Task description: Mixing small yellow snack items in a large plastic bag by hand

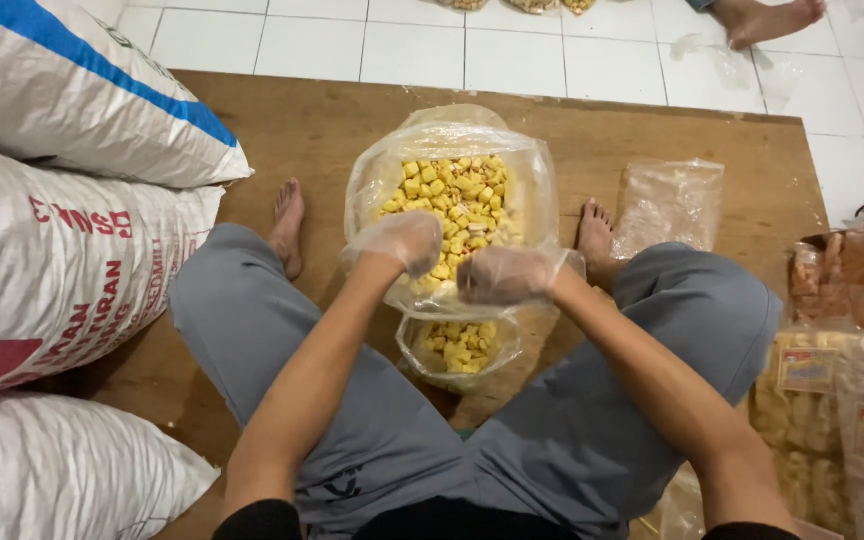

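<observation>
I sit on a wooden board (282, 130) with a large clear plastic bag (537, 190) of yellow cube snacks (452, 195) open between my feet. My left hand (404, 240), in a thin clear glove, rests curled at the near rim of the large bag, over the snacks. My right hand (504, 275), also gloved, is closed beside it at the bag's near edge. Just below both hands lies a small clear bag (457, 350) partly filled with the same yellow snacks. Whether either hand holds snacks is hidden by the curled fingers.
Large white woven sacks (62, 230) are stacked at the left. A flat stack of empty clear bags (667, 205) lies by my right foot. Packed snack bags (842, 400) pile at the right. Another person's foot (767, 20) rests on the white tiles beyond.
</observation>
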